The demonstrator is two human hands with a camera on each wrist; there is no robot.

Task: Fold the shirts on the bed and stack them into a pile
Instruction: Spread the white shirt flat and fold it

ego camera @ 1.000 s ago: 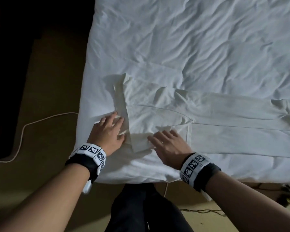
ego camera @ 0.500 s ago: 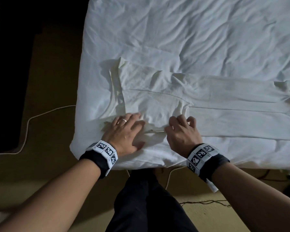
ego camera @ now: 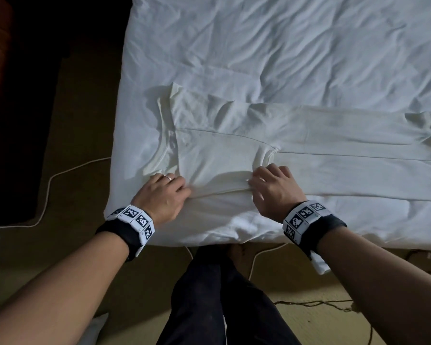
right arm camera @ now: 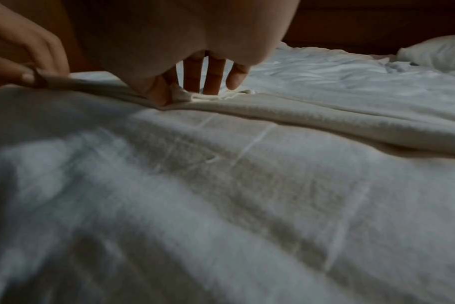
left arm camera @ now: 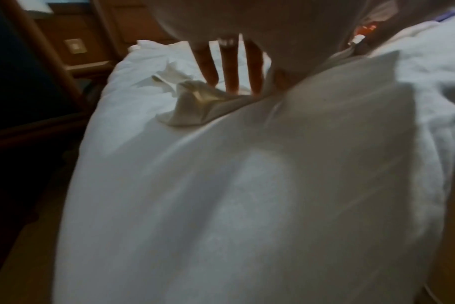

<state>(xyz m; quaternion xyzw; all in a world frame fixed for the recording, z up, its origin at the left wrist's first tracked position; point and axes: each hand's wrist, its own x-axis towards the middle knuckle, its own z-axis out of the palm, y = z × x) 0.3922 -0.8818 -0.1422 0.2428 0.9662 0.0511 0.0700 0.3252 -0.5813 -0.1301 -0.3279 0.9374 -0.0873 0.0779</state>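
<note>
Lying flat across the near part of the bed [ego camera: 284,46], the cream shirt [ego camera: 321,145] stretches from the neckline at the left toward the right edge of the head view, one long sleeve folded along its body. Both hands work its near edge. The left hand [ego camera: 163,195] sits by the collar end, fingers [left arm camera: 231,67] pointing down onto the cloth and thumb tucked against the hem; its grip pinches the shirt's edge. The right hand [ego camera: 275,189] is a little apart along the same edge, near the bunched armpit seam, its thumb and forefinger pinching a small fold of the shirt while the other fingers [right arm camera: 213,76] touch the fabric. A white cable [ego camera: 50,180] trails over the floor [ego camera: 60,270] beside the bed.
</note>
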